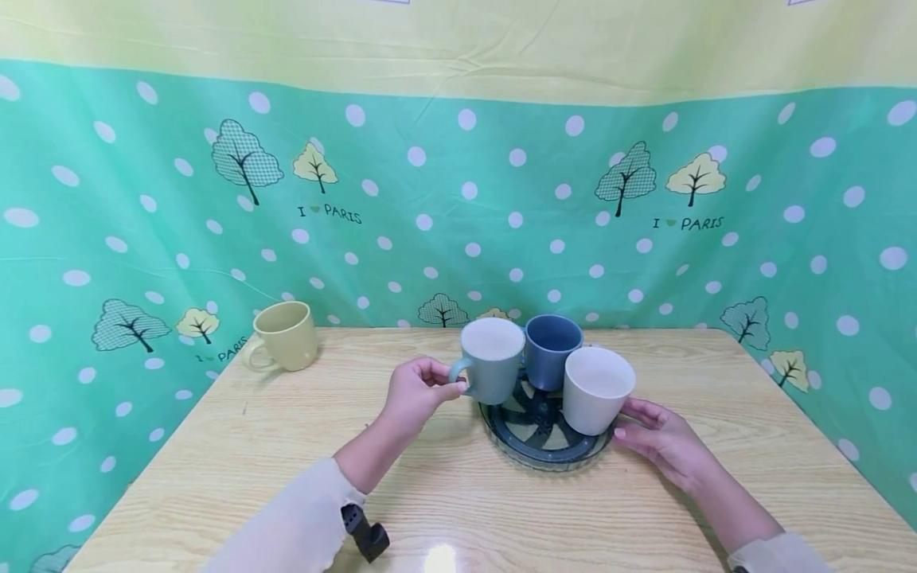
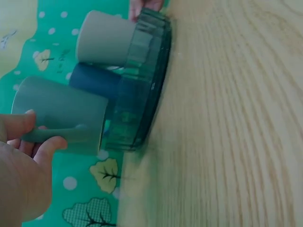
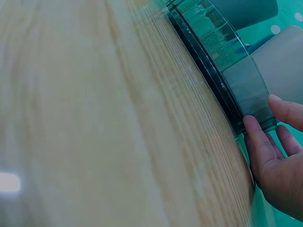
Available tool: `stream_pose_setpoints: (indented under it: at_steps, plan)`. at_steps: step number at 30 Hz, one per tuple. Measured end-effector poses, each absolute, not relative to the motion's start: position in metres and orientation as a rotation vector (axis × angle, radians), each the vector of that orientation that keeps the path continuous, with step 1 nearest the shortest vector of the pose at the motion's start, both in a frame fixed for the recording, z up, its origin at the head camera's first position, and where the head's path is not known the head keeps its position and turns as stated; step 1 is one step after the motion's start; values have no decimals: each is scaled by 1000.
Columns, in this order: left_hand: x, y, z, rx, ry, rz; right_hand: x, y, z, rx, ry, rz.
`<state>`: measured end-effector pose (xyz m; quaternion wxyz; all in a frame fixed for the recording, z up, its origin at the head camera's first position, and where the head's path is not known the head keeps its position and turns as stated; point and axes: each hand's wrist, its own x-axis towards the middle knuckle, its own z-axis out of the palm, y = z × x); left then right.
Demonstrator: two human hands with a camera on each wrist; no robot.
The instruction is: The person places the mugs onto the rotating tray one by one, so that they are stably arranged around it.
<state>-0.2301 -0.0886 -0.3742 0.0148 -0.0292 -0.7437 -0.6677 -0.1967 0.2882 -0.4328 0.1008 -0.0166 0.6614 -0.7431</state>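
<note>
At far left, the green backdrop cloth (image 1: 466, 175) reads "I PARIS", a small heart between the words, beside a yellow mug (image 1: 286, 338) on the wooden table (image 1: 444, 509). The same line appears again to the right, above the table. Next, the left hand (image 1: 423, 390) pinches the handle of a grey-green mug (image 1: 493, 370), its base by the rim of the round tray (image 1: 548, 463); contact cannot be told. Inside stand 2 more: a blue mug (image 1: 550, 350) and a white cup (image 1: 595, 398). The right hand (image 1: 666, 446), fingers loosely extended, touches the tray's edge, below a 3rd "I PARIS" with heart
</note>
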Motion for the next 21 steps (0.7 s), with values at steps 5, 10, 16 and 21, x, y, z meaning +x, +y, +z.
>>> stream_pose_setpoints:
  at_steps: [5, 10, 16, 21]
  plan:
    - [-232, -82, -376, -85, -2324, -2068, -197, 288, -432, -45, 1959, -2192]
    - [-233, -78, -376, -84, -2309, -2059, -198, 287, -432, -46, 1961, -2182]
    - [-234, -70, -376, -90, -2321, -2046, -197, 285, -430, -24, 1958, -2186]
    - [-233, -66, -379, -76, -2341, -2048, -196, 284, -430, -29, 1963, -2177]
